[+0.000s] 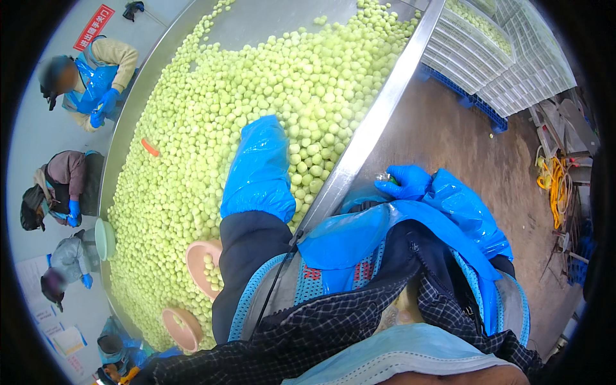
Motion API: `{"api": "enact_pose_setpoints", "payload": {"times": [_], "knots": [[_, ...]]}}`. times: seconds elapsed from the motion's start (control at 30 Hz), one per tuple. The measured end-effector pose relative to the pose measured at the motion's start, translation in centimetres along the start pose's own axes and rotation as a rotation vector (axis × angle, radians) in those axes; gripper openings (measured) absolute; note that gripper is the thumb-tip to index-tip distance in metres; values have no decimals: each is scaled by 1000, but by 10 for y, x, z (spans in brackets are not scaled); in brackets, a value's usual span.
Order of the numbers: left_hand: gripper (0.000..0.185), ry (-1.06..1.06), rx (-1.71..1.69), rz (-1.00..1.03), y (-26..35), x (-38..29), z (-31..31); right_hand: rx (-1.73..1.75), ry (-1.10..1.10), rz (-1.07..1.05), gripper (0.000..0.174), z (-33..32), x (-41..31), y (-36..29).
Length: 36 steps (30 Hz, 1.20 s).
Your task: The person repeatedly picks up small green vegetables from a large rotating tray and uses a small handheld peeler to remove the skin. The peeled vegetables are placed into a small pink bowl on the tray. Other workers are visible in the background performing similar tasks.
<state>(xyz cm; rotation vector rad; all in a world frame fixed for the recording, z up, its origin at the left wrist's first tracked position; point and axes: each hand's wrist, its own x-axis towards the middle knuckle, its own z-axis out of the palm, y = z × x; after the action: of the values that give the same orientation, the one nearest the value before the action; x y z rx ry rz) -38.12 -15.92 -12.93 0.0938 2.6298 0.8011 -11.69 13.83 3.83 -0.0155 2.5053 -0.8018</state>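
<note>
My left arm, in a blue plastic sleeve cover (262,168), reaches over a broad heap of small, round, pale-green fruits (231,96). My left hand itself is hidden at the far end of the sleeve, so its grip cannot be seen. The fruits fill much of a large steel sorting table (269,19). My right hand (408,183), in a blue glove, is outside the table's near rim, low in front of my apron. Its fingers close around a small object (388,178) with a shiny clear or metallic end and a green part; its kind is unclear.
A pink bowl (195,260) holding fruits and another pink bowl (193,332) sit among the fruits. A green bowl (104,239) and an orange strip (150,147) lie farther off. Several co-workers (98,79) line the far side. White crates (474,57) stand on a blue pallet (498,120) at right.
</note>
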Motion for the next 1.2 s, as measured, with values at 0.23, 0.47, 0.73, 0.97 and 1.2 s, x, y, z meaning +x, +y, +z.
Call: {"api": "enact_pose_setpoints", "payload": {"times": [0.23,0.47,0.73,0.97,1.2], "knots": [[20,131,-165,-26,-5,-55,-5,59,8,-30,47,-2,-21,25],[19,378,-597,-118,-46,-173,-19,98,-22,10,52,-9,-14,19],[19,887,-555,-228,-87,-293,-9,-126,-106,-120,54,1,12,-7],[21,808,-17,-47,-49,-308,-10,34,-233,-209,52,16,31,-10],[27,752,-301,-225,-59,-334,-23,-97,-255,-276,52,17,47,-21]]}}
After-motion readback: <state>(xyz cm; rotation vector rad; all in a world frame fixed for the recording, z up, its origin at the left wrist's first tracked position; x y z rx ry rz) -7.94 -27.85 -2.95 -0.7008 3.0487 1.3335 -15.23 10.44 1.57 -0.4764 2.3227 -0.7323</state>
